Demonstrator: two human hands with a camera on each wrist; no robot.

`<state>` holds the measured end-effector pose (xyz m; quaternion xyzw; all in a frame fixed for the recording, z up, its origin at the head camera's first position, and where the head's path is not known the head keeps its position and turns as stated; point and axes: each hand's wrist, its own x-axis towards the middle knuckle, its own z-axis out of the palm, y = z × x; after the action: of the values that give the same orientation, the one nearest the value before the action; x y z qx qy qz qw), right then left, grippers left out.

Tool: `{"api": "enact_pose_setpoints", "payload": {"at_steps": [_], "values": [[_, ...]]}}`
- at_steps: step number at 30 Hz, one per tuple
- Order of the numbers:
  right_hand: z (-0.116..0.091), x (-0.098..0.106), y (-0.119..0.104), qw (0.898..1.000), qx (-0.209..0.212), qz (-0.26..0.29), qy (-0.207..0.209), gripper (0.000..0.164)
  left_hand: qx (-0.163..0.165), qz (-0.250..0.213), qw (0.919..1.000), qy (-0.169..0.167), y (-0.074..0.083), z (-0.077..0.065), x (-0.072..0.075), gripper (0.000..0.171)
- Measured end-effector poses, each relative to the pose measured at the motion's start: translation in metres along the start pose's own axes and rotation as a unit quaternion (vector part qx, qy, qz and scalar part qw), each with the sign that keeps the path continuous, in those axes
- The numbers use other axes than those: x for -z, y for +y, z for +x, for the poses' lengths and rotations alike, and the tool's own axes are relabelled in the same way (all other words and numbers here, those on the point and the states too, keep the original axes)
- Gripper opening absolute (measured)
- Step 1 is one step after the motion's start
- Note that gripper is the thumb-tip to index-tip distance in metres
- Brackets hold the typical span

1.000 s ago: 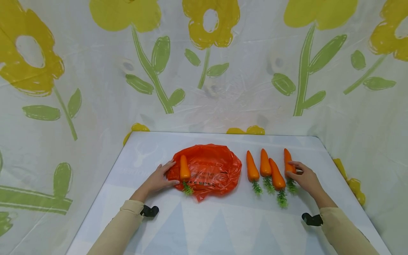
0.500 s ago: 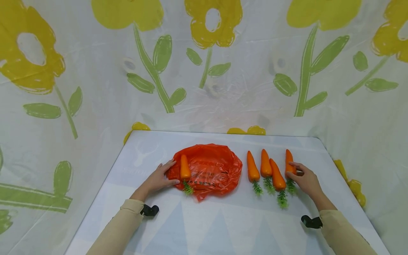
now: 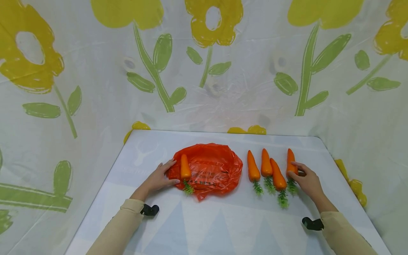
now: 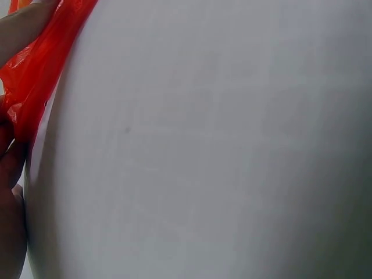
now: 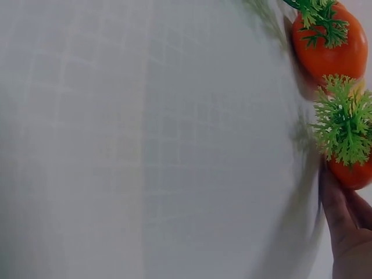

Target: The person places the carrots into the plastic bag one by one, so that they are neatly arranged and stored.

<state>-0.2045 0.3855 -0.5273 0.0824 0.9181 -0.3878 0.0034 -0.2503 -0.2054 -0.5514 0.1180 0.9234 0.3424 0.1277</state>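
A red plastic bag (image 3: 223,175) lies spread with its mouth wide in the head view, and one carrot (image 3: 185,168) with a green leafy top rests at its left side. My left hand (image 3: 158,177) grips the bag's left edge; the left wrist view shows the red plastic (image 4: 43,75) between thumb and fingers. Right of the others, a carrot (image 3: 290,159) is held between the thumb and fingers of my right hand (image 3: 307,179). In the right wrist view its green leaves (image 5: 346,125) partly hide the orange body.
Three more carrots lie between the bag and my right hand: a left one (image 3: 253,168), a middle one (image 3: 266,164) and a nearer one (image 3: 278,177). They rest on a pale table (image 3: 197,223) with a flower-printed sheet (image 3: 242,88) behind and beside it.
My right hand and the carrot in it have shifted slightly to the right, away from the other carrots. The left hand stays at the bag's edge.
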Motion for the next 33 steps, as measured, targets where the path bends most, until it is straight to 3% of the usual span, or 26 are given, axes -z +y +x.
{"api": "enact_pose_setpoints", "payload": {"at_steps": [33], "values": [[-0.007, 0.005, -0.012, 0.999, 0.038, 0.024, 0.006, 0.062, -0.001, 0.007, 1.0000, 0.002, 0.002, -0.001, 0.001, 0.099]]}}
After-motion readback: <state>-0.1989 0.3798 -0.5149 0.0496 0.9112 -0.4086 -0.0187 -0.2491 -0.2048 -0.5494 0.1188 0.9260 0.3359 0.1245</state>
